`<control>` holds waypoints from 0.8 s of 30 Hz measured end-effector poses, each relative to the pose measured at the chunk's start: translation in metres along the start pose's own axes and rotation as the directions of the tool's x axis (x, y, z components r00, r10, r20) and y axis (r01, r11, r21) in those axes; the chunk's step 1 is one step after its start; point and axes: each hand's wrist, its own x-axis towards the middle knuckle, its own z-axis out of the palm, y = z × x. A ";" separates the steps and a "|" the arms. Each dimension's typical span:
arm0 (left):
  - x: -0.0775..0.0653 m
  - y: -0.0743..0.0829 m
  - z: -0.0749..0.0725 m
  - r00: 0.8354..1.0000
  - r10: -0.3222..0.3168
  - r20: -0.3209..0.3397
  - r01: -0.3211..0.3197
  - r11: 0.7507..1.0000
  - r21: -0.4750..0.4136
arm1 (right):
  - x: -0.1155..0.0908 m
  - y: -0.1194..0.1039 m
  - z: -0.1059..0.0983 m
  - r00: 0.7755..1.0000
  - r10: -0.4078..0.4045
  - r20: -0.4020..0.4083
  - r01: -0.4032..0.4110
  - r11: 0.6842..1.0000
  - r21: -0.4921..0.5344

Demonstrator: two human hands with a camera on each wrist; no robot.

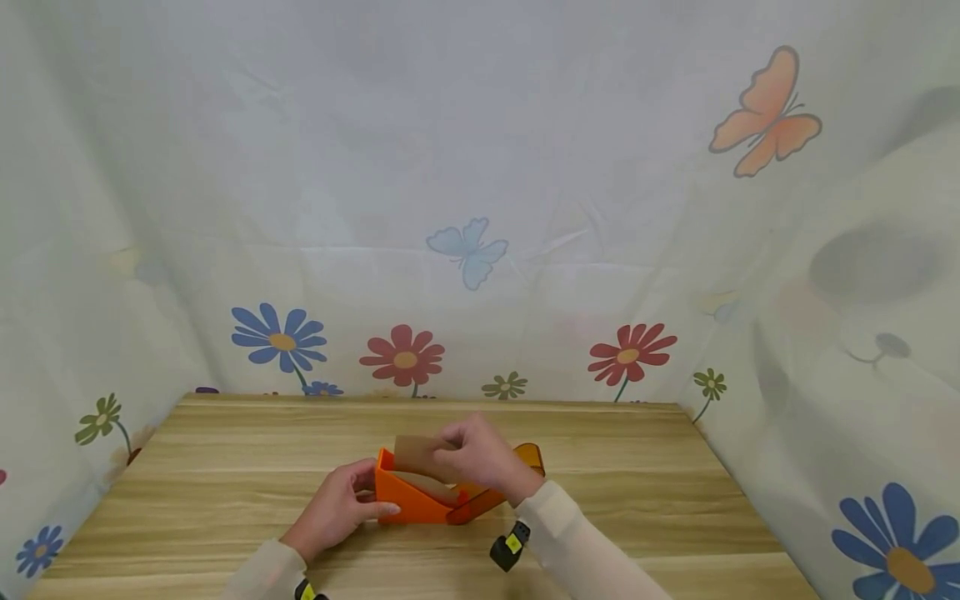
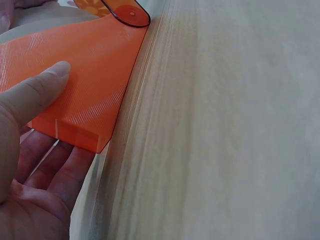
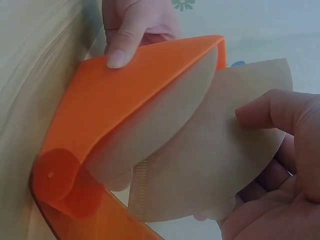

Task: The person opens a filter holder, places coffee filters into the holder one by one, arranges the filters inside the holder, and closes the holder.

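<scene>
An orange filter holder stands on the table with its tinted, see-through orange lid swung open to the right. My left hand grips the holder at its left end, thumb on the near wall and fingers round the end. My right hand pinches a brown paper coffee filter between thumb and fingers. That filter has a crimped edge and is raised partly above the holder. Another coffee filter sits inside, against the near wall. How many filters lie behind it is hidden.
The wood-grain table runs back to a pale curtain printed with flowers and butterflies, which also hangs along both sides. Black wrist straps with yellow marks sit at both sleeves.
</scene>
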 end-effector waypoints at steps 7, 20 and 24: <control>0.000 0.001 0.000 1.000 -0.005 -0.004 0.004 1.000 -0.006 | 0.000 0.003 0.006 1.000 0.016 -0.002 -0.016 1.000 0.012; 0.000 0.001 0.000 1.000 0.000 0.004 0.000 1.000 -0.013 | 0.003 0.010 0.019 0.997 0.070 -0.012 -0.070 0.997 -0.020; 0.001 0.000 -0.001 1.000 0.006 0.003 -0.006 1.000 -0.011 | 0.003 0.008 0.020 0.996 0.088 -0.021 -0.088 0.996 -0.018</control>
